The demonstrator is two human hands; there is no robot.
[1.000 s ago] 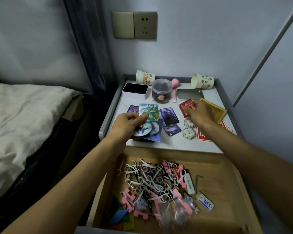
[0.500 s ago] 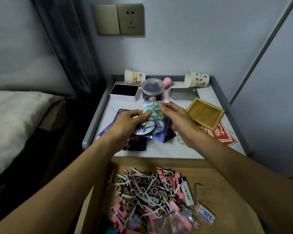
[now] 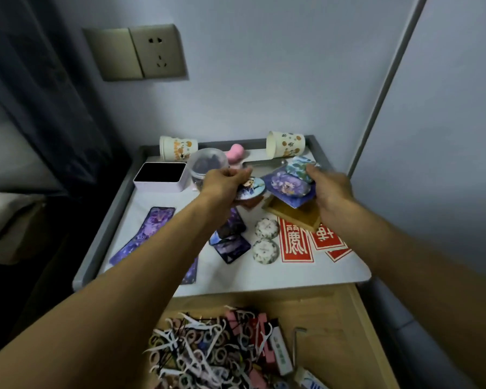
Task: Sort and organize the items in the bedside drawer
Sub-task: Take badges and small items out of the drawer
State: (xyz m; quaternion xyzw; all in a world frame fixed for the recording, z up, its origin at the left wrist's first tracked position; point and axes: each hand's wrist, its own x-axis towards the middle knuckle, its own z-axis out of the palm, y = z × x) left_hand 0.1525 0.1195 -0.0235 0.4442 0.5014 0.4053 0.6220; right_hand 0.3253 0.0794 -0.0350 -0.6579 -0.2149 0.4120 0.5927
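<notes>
Left hand [image 3: 225,179] is closed on round badges [image 3: 249,187], thumb on top and fingers curled under. Right hand [image 3: 333,189] grips a fanned stack of cards [image 3: 288,184] by its right edge. Both are held off the table top [image 3: 236,279], well apart. The stack hangs directly above the wooden tray [image 3: 295,216]. Judgement: the two hands are separating by shape, round from rectangular, and the tray is the likely home for the cards, hence the stack's position over it. Motion blur on both hands; exact finger contact on the stack cannot be resolved. More cards lie flat on the top: a loose pair [image 3: 230,244] and a long purple one [image 3: 143,237], not yet gathered. Two round tins [image 3: 267,228] sit together beside the red packets [image 3: 296,244], like with like. Drawer [image 3: 323,313] is open below, holding a tangled heap of floss picks [image 3: 197,349] and pink pieces, unsorted. Task appears early to midway.
</notes>
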